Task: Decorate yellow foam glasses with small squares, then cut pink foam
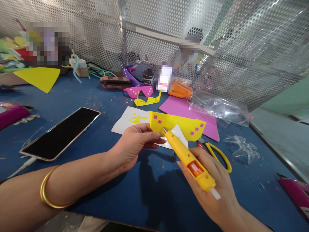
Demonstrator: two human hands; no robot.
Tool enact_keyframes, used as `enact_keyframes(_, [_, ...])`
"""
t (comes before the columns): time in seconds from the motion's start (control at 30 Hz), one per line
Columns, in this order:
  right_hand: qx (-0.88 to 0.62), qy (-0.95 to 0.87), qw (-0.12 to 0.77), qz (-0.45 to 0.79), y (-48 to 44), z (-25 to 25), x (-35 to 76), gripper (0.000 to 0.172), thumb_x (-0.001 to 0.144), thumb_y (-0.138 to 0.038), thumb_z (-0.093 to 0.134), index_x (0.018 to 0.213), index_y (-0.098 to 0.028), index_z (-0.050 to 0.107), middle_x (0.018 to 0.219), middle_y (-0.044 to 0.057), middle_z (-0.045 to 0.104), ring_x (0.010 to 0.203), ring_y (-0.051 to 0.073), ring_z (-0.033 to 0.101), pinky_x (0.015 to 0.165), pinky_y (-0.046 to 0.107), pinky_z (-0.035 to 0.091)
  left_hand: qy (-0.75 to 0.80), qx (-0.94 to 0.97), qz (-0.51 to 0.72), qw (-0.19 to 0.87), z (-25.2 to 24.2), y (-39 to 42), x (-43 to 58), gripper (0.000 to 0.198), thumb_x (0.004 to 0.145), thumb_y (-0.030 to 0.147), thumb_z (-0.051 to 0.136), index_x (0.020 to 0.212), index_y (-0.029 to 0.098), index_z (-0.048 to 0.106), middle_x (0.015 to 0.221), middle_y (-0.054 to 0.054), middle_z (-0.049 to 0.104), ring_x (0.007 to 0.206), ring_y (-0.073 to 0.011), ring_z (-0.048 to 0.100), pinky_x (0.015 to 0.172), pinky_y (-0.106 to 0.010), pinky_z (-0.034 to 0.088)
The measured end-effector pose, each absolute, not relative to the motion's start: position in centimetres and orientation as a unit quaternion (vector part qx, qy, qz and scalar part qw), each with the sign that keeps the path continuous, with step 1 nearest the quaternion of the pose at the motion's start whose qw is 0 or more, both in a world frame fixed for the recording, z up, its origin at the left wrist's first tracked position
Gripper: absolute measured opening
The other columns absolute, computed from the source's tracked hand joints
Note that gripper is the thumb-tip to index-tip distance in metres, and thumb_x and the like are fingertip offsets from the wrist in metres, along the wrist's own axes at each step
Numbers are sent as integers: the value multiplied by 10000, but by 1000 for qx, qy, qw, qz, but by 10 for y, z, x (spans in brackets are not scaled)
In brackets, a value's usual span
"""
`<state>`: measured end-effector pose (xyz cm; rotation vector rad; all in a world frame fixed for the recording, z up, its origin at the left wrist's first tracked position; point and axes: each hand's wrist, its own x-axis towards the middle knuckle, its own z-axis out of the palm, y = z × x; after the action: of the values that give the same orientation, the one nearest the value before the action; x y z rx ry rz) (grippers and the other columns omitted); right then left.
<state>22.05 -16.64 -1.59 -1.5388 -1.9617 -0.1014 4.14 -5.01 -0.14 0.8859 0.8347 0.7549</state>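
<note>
My left hand [138,140] pinches the left end of a yellow paper glasses cutout [178,124] dotted with small pink squares. My right hand [210,180] grips a yellow glue gun [184,154], a white glue stick poking from its rear. The gun's metal nozzle points at the cutout's left part; whether they touch I cannot tell. Beneath the cutout lies a white sheet [122,120] bearing small yellow paper bits [136,118]. Yellow-handled scissors [220,156] lie on the table beyond my right hand, partly hidden.
A phone [62,135] with a cable lies at left on the blue table [101,190]. Pink paper glasses [140,91], yellow paper glasses [147,100] and a pencil case [115,82] sit farther back. Pink paper [210,124] and clear plastic [219,108] lie right, before a perforated metal screen [154,19].
</note>
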Motion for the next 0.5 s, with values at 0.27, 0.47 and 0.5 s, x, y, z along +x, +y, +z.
enact_keyframes(0.27, [-592, -741, 315, -35, -168, -16, 222, 158, 848, -154, 560, 966, -245, 508, 819, -4, 617, 653, 150, 598, 536, 256, 460, 386, 403, 348, 753, -2, -50, 41, 77, 729, 141, 750, 799, 173, 755, 854, -42, 771, 676, -118, 691, 611, -198, 507])
enact_keyframes(0.47, [-591, -741, 317, -30, -168, -15, 221, 150, 852, -153, 563, 961, -241, 510, 819, -4, 621, 649, 147, 600, 538, 257, 462, 380, 407, 344, 756, -3, -50, 41, 73, 739, 143, 746, 802, 179, 755, 854, -27, 770, 671, -104, 689, 606, -181, 507])
enact_keyframes(0.5, [-591, -741, 317, -30, -168, -15, 221, 147, 853, -154, 563, 960, -240, 511, 815, -3, 620, 647, 148, 599, 537, 259, 462, 381, 407, 343, 756, -3, -50, 41, 76, 740, 145, 746, 807, 179, 755, 859, -29, 770, 676, -106, 691, 608, -181, 507])
